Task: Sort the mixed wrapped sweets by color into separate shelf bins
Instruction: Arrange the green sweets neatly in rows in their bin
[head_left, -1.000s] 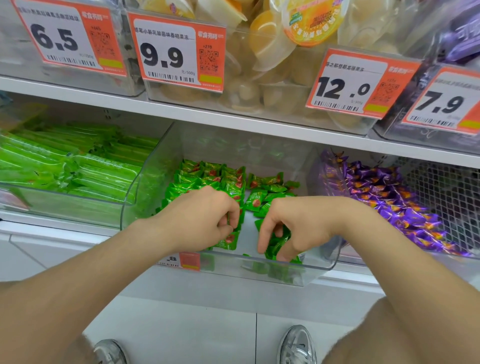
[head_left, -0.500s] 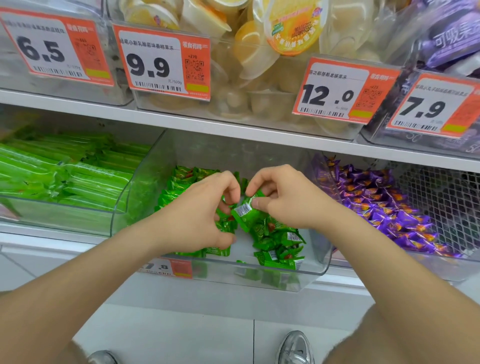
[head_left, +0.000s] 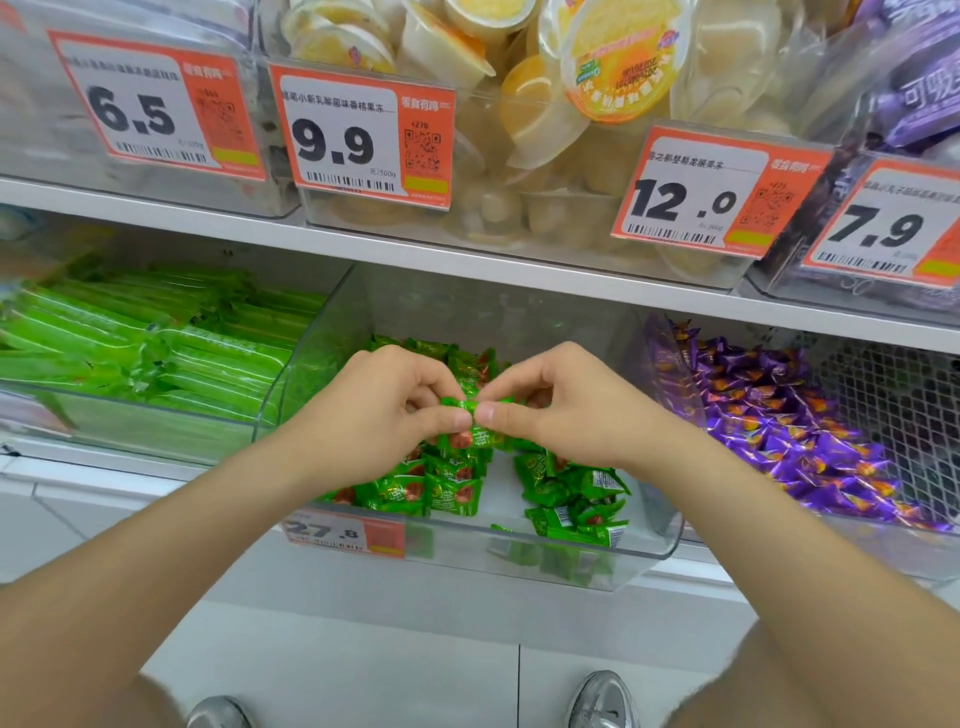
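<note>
A clear middle bin (head_left: 660, 540) on the lower shelf holds several green wrapped sweets (head_left: 571, 499) with red print. My left hand (head_left: 384, 415) and my right hand (head_left: 561, 410) meet above the bin. Both pinch green wrapped sweets (head_left: 470, 421) between thumb and fingers, thumbs nearly touching. How many sweets each hand holds is hidden by the fingers. To the right, another bin holds purple wrapped sweets (head_left: 779, 426).
The left bin holds long green packets (head_left: 130, 353). The upper shelf (head_left: 467, 265) carries bins of yellow jelly cups (head_left: 519, 78) with orange price tags (head_left: 363, 130). A mesh basket (head_left: 893, 395) stands at the far right. Shoes (head_left: 602, 701) show on the floor below.
Both hands rose from the sweets at the bin's front, came together over the bin, and now pinch green sweets closer together than half a second ago.
</note>
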